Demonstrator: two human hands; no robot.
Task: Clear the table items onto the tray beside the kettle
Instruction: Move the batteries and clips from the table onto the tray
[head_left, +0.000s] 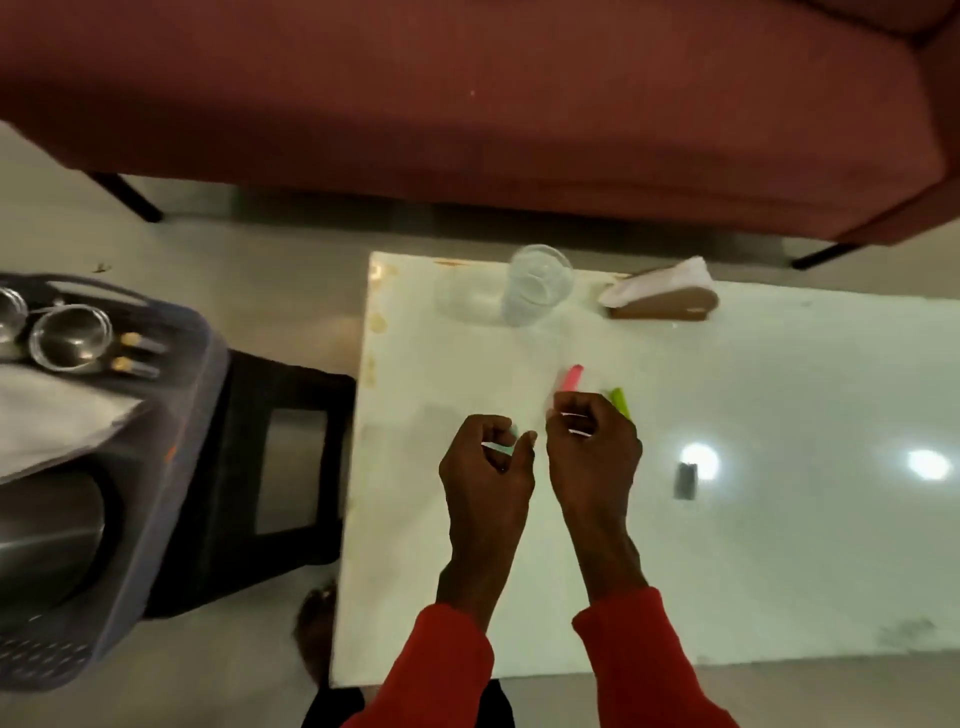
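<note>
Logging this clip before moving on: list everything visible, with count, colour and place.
glass tumbler: 1, clear, table's far edge
napkin holder: 1, brown with white napkins, right of tumbler
pink highlighter: 1, in right hand's grip
green highlighter: 1, in right hand's grip
pale item: 1, whitish, pinched by left hand, too blurred to name
table: 1, white, glossy
tray: 1, grey, on black stool, left
kettle: 1, steel, on tray
sofa: 1, maroon, beyond table
left hand: 1, red sleeve
right hand: 1, red sleeve
</note>
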